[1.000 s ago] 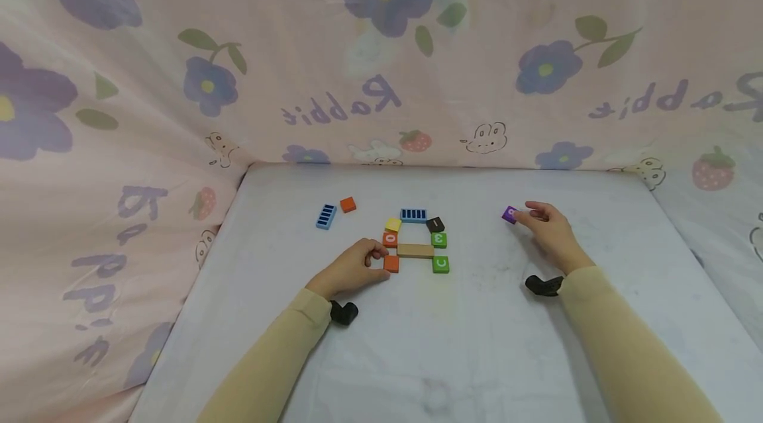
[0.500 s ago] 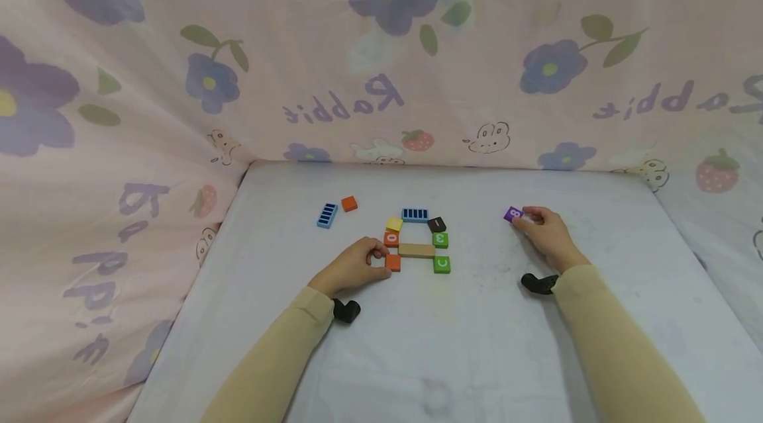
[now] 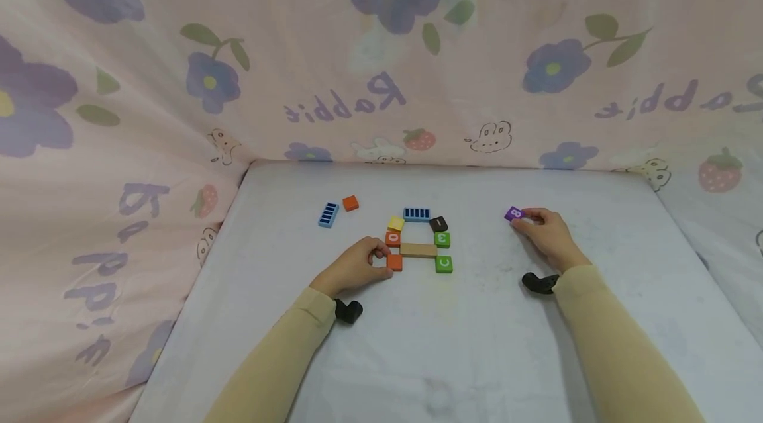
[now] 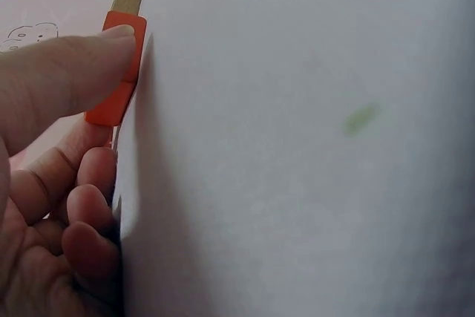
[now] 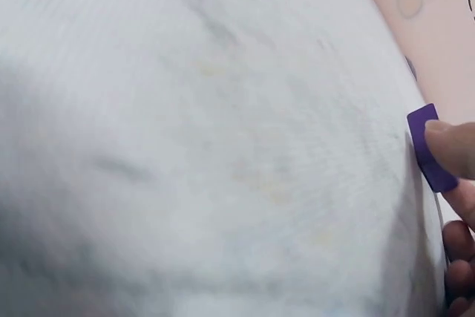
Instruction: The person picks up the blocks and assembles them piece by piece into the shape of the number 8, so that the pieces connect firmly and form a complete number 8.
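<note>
My left hand point(image 3: 356, 267) pinches a plain orange tile point(image 3: 395, 263) at the near left corner of a small layout; in the left wrist view the thumb presses on the orange tile point(image 4: 113, 102) and the index finger lies behind it. Off to the right, my right hand point(image 3: 552, 236) holds a purple tile point(image 3: 514, 213) marked 8 between thumb and index finger. The right wrist view shows the purple tile point(image 5: 427, 146) under the thumb, seen from its edge. A wooden bar point(image 3: 418, 250) crosses the layout between an orange 0 tile point(image 3: 393, 238) and a green 3 tile point(image 3: 442, 239).
The layout also has a yellow tile point(image 3: 396, 223), a blue slotted block point(image 3: 416, 214), a black tile point(image 3: 438, 224) and a green C tile point(image 3: 444, 264). Farther left lie another blue slotted block point(image 3: 328, 215) and an orange tile point(image 3: 350, 202). A patterned curtain point(image 3: 453, 92) rises behind the table.
My right thumb and index finger have shifted round the purple tile, and its 8 now shows more fully. My left hand stays at the orange tile. The head view has shifted slightly.
</note>
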`<state>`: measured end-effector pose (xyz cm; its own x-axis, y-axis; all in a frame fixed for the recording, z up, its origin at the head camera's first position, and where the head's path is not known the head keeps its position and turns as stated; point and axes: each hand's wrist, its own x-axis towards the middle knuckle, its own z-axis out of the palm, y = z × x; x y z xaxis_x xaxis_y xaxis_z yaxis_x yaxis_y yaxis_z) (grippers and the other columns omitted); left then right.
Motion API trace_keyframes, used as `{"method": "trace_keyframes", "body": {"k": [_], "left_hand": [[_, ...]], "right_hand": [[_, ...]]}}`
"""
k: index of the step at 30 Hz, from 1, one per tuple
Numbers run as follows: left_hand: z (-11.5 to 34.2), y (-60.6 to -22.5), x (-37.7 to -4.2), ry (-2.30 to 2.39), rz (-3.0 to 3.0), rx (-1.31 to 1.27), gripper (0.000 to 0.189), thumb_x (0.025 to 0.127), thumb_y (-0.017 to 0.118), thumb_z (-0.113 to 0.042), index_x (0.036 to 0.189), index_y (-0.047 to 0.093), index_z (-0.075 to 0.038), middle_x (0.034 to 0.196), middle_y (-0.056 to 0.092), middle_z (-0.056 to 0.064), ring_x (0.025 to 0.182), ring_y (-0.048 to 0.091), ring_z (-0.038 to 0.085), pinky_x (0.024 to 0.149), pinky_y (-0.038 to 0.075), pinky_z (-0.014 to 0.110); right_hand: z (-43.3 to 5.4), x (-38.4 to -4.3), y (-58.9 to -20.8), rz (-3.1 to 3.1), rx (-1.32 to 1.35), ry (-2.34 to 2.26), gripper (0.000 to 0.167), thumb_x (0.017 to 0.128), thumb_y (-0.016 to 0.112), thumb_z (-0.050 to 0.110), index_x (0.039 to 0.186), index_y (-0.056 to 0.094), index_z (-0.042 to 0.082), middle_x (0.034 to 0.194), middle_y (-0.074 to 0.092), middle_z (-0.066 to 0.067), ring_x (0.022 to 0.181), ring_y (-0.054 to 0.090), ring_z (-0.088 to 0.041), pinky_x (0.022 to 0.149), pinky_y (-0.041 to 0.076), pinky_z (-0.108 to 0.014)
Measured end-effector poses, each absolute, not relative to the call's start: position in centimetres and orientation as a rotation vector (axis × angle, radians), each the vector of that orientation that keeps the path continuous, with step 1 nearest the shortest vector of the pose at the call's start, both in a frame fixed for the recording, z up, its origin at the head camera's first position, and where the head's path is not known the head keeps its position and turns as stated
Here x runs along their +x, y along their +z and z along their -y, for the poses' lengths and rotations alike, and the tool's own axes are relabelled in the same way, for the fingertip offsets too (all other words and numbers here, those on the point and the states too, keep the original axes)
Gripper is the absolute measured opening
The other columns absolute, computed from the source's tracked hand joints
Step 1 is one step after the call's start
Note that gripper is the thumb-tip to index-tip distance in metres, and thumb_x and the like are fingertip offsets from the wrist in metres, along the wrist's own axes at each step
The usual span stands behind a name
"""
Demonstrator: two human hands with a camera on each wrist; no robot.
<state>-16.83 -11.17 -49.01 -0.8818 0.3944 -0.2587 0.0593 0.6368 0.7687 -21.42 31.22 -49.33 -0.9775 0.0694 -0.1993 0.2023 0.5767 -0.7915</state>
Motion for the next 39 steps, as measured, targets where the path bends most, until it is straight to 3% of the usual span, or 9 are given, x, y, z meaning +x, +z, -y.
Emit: {"method": "trace_keyframes", "body": {"k": [10, 15, 24, 32, 39], "left_hand": [[11.2, -49.3, -16.6, 1.120, -2.450, 0.350, 0.036, 0.081, 0.079, -0.032, 0.110, 0.060, -0.021, 0.103, 0.054, -0.003, 0.088, 0.049, 0.017, 0.076, 0.042, 0.033], [11.0, -49.4, -16.7, 1.124, -2.450, 0.352, 0.037, 0.081, 0.079, -0.033, 0.111, 0.060, -0.021, 0.104, 0.053, -0.003, 0.088, 0.049, 0.018, 0.077, 0.043, 0.033], [11.1, -49.5, -16.8, 1.132, -2.442, 0.335, 0.037, 0.081, 0.079, -0.033, 0.111, 0.060, -0.021, 0.104, 0.053, -0.003, 0.087, 0.049, 0.018, 0.076, 0.043, 0.033], [11.2, -49.6, -17.0, 1.138, -2.450, 0.333, 0.038, 0.081, 0.079, -0.033, 0.111, 0.059, -0.021, 0.105, 0.053, -0.003, 0.089, 0.049, 0.018, 0.077, 0.043, 0.033], [11.3, -49.4, -16.9, 1.138, -2.440, 0.337, 0.037, 0.081, 0.078, -0.034, 0.111, 0.059, -0.021, 0.105, 0.053, -0.003, 0.089, 0.049, 0.018, 0.077, 0.042, 0.033]], "right_hand": [[-31.4, -20.9, -49.5, -2.648, 0.216, -1.311, 0.069, 0.089, 0.066, 0.048, 0.131, 0.049, -0.003, 0.129, 0.045, -0.024, 0.112, 0.040, -0.035, 0.091, 0.033, -0.045], [-31.8, -20.2, -48.8, -2.657, 0.133, -1.201, 0.070, 0.088, 0.064, 0.054, 0.129, 0.050, -0.001, 0.133, 0.044, -0.025, 0.120, 0.038, -0.039, 0.098, 0.030, -0.055], [-30.1, -18.2, -47.7, -2.613, 0.051, -1.159, 0.067, 0.085, 0.067, 0.055, 0.127, 0.053, 0.004, 0.114, 0.059, -0.015, 0.100, 0.053, -0.027, 0.079, 0.043, -0.034], [-27.0, -16.6, -46.6, -2.622, -0.051, -1.156, 0.055, 0.081, 0.073, 0.051, 0.118, 0.058, 0.013, 0.098, 0.057, -0.011, 0.084, 0.051, -0.026, 0.066, 0.044, -0.034], [-24.1, -14.4, -46.1, -2.590, -0.155, -1.193, 0.043, 0.080, 0.077, 0.044, 0.110, 0.063, 0.016, 0.089, 0.056, -0.007, 0.080, 0.050, -0.024, 0.061, 0.043, -0.031]]}}
